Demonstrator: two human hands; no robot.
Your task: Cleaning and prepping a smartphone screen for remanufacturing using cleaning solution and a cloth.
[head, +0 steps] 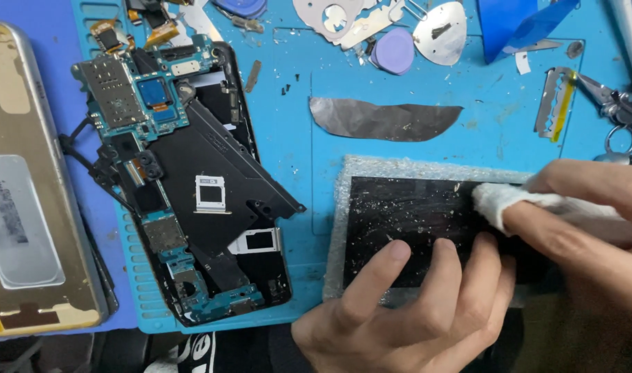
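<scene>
Wiping the dusty black glass panel clean, one hand bracing, one hand rubbing.

Right fingers are pinched shut on a white cloth wad, pressing it onto the black glass panel; left fingers lie spread and flat on the panel's near edge, gripping nothing. The panel lies on a foam sheet on the blue mat, speckled with debris. Left of the panel sits an opened phone chassis; beyond the panel, a grey foil strip. Specks remain left of the cloth, so the next stroke likely calls for sweeping that way with steady bracing.

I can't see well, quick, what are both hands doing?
Left hand: open, fingers pressing the black screen.
Right hand: closed on a white cloth.
</scene>
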